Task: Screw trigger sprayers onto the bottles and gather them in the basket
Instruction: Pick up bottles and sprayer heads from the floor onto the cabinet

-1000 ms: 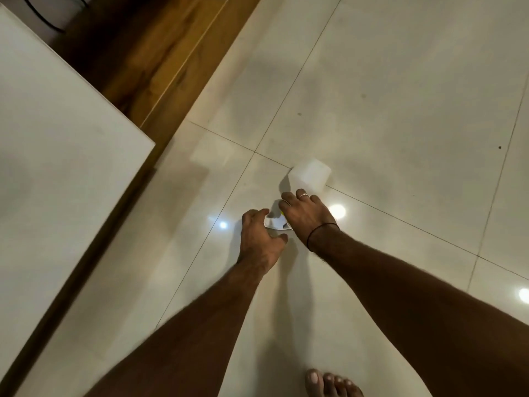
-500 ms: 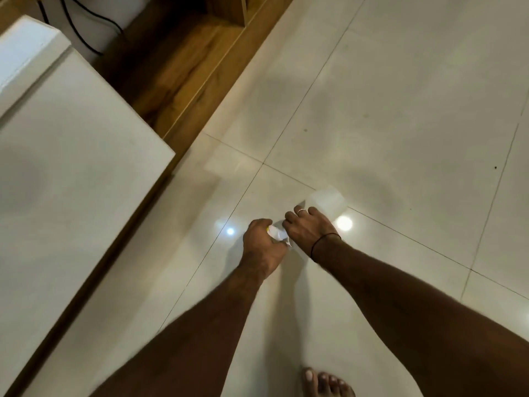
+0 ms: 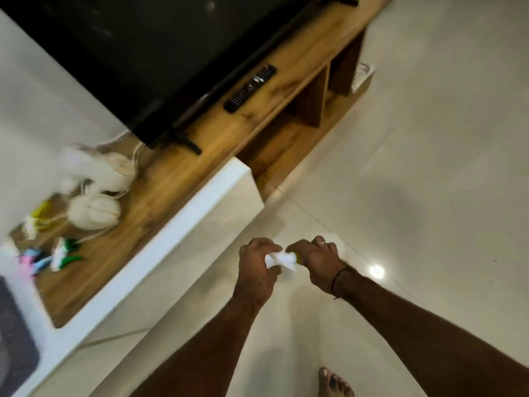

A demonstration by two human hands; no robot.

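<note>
Both arms reach forward, left hand (image 3: pixel 257 265) and right hand (image 3: pixel 317 260) curled, fingertips nearly meeting.

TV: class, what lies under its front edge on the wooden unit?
A black remote lies on the wooden unit beside the TV. Whatever sits beneath the screen itself is covered.

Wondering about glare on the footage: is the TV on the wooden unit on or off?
Off, apparently. The TV screen is uniformly black, showing no picture.

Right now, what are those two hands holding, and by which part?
Both hold one white trigger sprayer: the left hand grips its left end, the right hand its yellow-tipped right end. Finer detail is blurred.
</note>
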